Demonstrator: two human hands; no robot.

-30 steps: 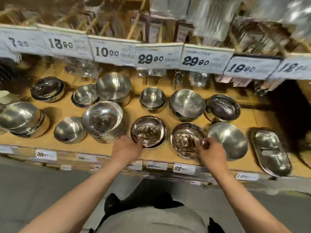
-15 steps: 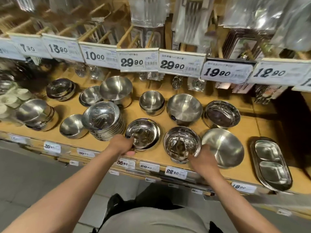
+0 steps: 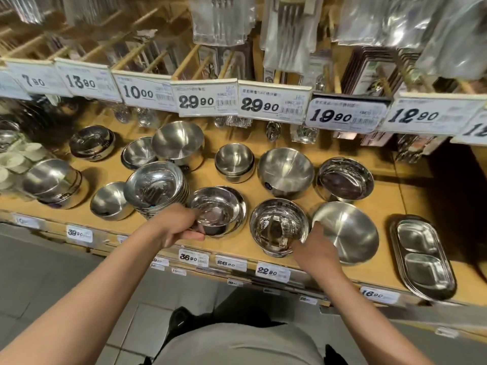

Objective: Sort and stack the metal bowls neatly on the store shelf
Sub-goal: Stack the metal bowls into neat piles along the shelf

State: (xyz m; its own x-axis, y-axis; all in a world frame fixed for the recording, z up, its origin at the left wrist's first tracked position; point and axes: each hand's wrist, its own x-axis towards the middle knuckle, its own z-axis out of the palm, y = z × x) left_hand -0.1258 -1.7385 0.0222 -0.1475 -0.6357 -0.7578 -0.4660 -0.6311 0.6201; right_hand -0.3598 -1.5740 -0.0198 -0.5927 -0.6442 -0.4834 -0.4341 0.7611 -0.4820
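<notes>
left hand (image 3: 177,224) pinches near rim of shallow bowl stack (image 3: 216,209) | right hand (image 3: 313,250) grips footed bowl (image 3: 278,227), just right of that stack | both within reach

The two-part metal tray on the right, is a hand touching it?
No, the divided tray lies alone; both hands grip bowls further left.

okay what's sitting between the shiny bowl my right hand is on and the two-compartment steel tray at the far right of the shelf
In the head view, one wide, shallow brushed-steel bowl lies between the shiny bowl under your right hand and the two-compartment steel tray, plus bare wooden shelf.
</notes>
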